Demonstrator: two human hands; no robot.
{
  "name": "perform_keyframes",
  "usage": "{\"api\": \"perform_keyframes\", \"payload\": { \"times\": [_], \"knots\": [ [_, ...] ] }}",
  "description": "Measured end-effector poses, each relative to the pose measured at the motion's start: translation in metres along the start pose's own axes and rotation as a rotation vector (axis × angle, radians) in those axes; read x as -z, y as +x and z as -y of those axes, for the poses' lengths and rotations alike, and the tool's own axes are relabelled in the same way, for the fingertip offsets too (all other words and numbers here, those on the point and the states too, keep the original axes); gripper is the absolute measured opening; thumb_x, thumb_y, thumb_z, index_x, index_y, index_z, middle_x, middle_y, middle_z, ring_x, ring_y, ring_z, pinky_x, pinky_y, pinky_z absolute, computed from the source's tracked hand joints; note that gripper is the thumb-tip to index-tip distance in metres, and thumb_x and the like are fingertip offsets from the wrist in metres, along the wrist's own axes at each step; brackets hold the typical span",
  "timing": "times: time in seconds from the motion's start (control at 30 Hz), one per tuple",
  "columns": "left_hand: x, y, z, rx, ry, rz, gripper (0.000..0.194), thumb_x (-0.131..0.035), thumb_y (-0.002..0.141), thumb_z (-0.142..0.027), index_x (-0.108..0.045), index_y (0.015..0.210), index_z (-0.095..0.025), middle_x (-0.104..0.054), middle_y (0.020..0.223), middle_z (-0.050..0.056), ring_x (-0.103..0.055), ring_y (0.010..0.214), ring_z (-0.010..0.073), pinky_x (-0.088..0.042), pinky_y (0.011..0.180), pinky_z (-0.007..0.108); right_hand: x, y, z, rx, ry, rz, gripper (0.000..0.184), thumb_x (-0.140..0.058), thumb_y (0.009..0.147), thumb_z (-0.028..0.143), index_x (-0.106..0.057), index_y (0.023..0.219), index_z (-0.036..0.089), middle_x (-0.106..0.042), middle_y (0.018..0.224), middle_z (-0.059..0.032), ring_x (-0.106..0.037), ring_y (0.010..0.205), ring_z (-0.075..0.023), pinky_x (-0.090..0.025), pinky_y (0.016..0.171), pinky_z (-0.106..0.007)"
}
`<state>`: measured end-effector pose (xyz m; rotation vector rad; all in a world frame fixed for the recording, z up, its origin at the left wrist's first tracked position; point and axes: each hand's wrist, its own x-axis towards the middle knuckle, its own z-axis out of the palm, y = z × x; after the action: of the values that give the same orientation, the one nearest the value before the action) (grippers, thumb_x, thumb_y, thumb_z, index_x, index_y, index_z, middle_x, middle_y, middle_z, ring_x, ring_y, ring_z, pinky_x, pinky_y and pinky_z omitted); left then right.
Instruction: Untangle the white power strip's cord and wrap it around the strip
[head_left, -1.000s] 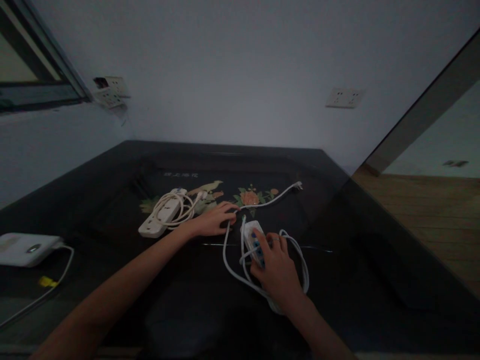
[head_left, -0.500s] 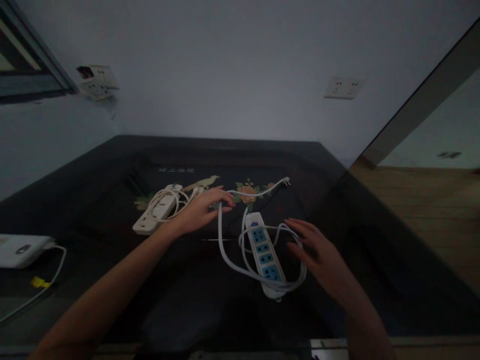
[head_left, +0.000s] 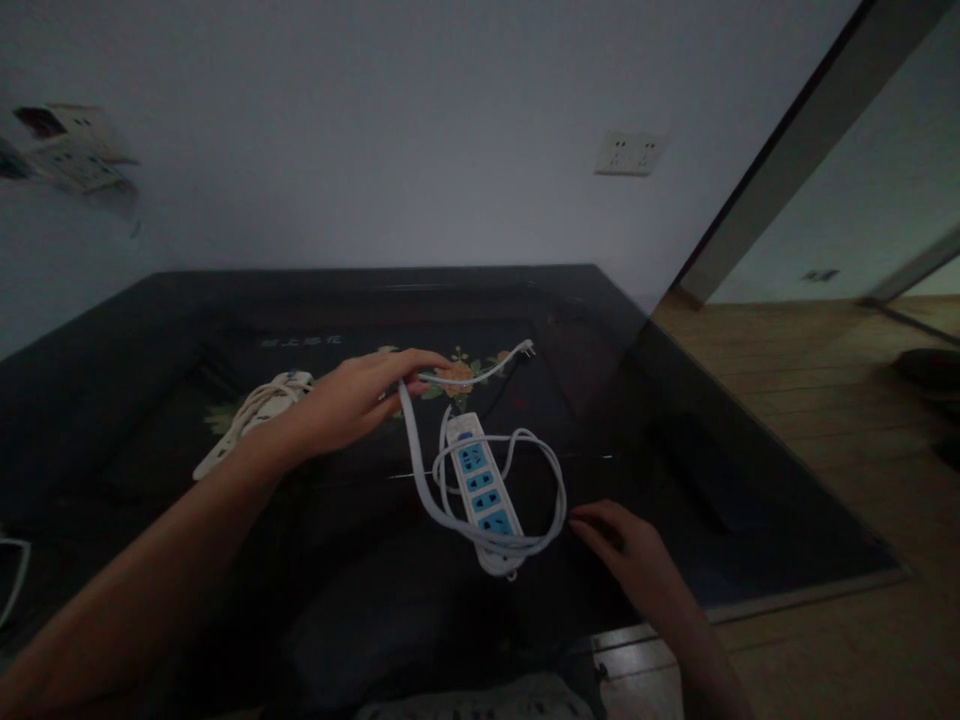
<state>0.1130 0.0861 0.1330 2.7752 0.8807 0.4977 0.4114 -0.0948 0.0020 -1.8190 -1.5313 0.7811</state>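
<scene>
My left hand (head_left: 364, 400) is closed on the white power cord (head_left: 417, 465), near the cord's plug end. The plug (head_left: 526, 347) lies beyond on the dark tabletop, pointing away to the right. In the middle sits a white power strip (head_left: 486, 492) with blue sockets; loops of its cord lie over and around it. My right hand (head_left: 626, 550) is just right of these loops, fingers slightly apart, with nothing visible in them. Partly behind my left forearm, a second white power strip (head_left: 281, 392) has its cord bunched on top.
The glossy dark table (head_left: 375, 300) carries a flower pattern and stands against a pale wall. On the wall are a double outlet (head_left: 630, 153) and, at the left, loose outlet plates (head_left: 79, 150). A dark flat object (head_left: 701, 470) rests on the right side. A white cord (head_left: 19, 575) shows at the left edge.
The view has swung right. My right hand has drawn back from the cord loops toward the near right. My left hand keeps the cord near the plug end.
</scene>
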Motion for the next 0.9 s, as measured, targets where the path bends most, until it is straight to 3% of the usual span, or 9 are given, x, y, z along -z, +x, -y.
{"api": "perform_keyframes", "payload": {
  "times": [0.17, 0.33, 0.47, 0.57, 0.63, 0.73, 0.9],
  "knots": [
    [0.018, 0.023, -0.013, -0.034, 0.129, -0.009, 0.037, -0.039, 0.094, -0.027, -0.048, 0.129, -0.022, -0.067, 0.104, 0.006, -0.064, 0.088, 0.0179, -0.046, 0.076, 0.027, -0.012, 0.002, 0.010, 0.004, -0.048, 0.012, 0.016, -0.058, 0.084, 0.031, -0.068, 0.078, 0.020, -0.067, 0.080, -0.0045, -0.062, 0.074, -0.0199, -0.047, 0.069, -0.033],
    [0.034, 0.025, -0.033, -0.013, 0.293, 0.058, 0.047, -0.038, 0.089, -0.017, -0.042, 0.136, -0.025, -0.067, 0.109, 0.006, -0.065, 0.089, 0.0192, -0.046, 0.074, 0.028, -0.008, 0.001, 0.005, 0.028, -0.006, -0.038, 0.016, -0.058, 0.084, 0.030, -0.065, 0.076, 0.019, -0.064, 0.077, -0.0043, -0.062, 0.073, -0.0197, -0.047, 0.069, -0.033],
    [0.041, 0.021, -0.046, 0.046, 0.349, 0.117, 0.050, -0.040, 0.087, -0.016, -0.044, 0.135, -0.026, -0.068, 0.110, 0.005, -0.065, 0.092, 0.0196, -0.046, 0.078, 0.029, 0.006, -0.004, 0.025, 0.165, 0.087, -0.094, 0.015, -0.055, 0.087, 0.030, -0.066, 0.085, 0.020, -0.066, 0.084, -0.0050, -0.063, 0.080, -0.0187, -0.049, 0.073, -0.030],
    [0.044, 0.020, -0.051, 0.086, 0.359, 0.136, 0.052, -0.041, 0.085, -0.014, -0.044, 0.135, -0.026, -0.067, 0.113, 0.005, -0.065, 0.092, 0.0201, -0.046, 0.078, 0.029, 0.006, -0.008, 0.053, 0.319, 0.106, 0.009, 0.020, -0.063, 0.084, 0.028, -0.066, 0.103, 0.024, -0.066, 0.095, -0.0038, -0.063, 0.086, -0.0171, -0.050, 0.074, -0.027],
    [0.046, 0.019, -0.051, 0.116, 0.371, 0.144, 0.053, -0.041, 0.084, -0.013, -0.045, 0.135, -0.026, -0.067, 0.115, 0.006, -0.065, 0.092, 0.0205, -0.046, 0.077, 0.030, -0.001, -0.007, 0.068, 0.392, 0.078, 0.080, 0.029, -0.070, 0.079, 0.025, -0.064, 0.108, 0.024, -0.066, 0.097, -0.0032, -0.063, 0.087, -0.0169, -0.050, 0.074, -0.026],
    [0.047, 0.011, -0.046, 0.155, 0.355, 0.154, 0.050, -0.041, 0.085, -0.015, -0.045, 0.134, -0.026, -0.066, 0.116, 0.007, -0.065, 0.094, 0.0216, -0.047, 0.078, 0.032, -0.015, -0.001, 0.077, 0.442, 0.048, 0.082, 0.012, -0.061, 0.085, 0.017, -0.066, 0.095, 0.020, -0.066, 0.085, -0.0023, -0.063, 0.075, -0.0143, -0.048, 0.067, -0.024],
    [0.045, -0.022, -0.023, 0.184, 0.226, 0.189, 0.044, -0.044, 0.089, -0.027, -0.048, 0.132, -0.028, -0.068, 0.111, 0.005, -0.065, 0.092, 0.0226, -0.047, 0.077, 0.031, -0.020, 0.007, 0.073, 0.426, 0.046, 0.066, 0.009, -0.056, 0.088, 0.015, -0.063, 0.090, 0.019, -0.064, 0.079, -0.0009, -0.062, 0.072, -0.0131, -0.046, 0.065, -0.022]
  ]
}}
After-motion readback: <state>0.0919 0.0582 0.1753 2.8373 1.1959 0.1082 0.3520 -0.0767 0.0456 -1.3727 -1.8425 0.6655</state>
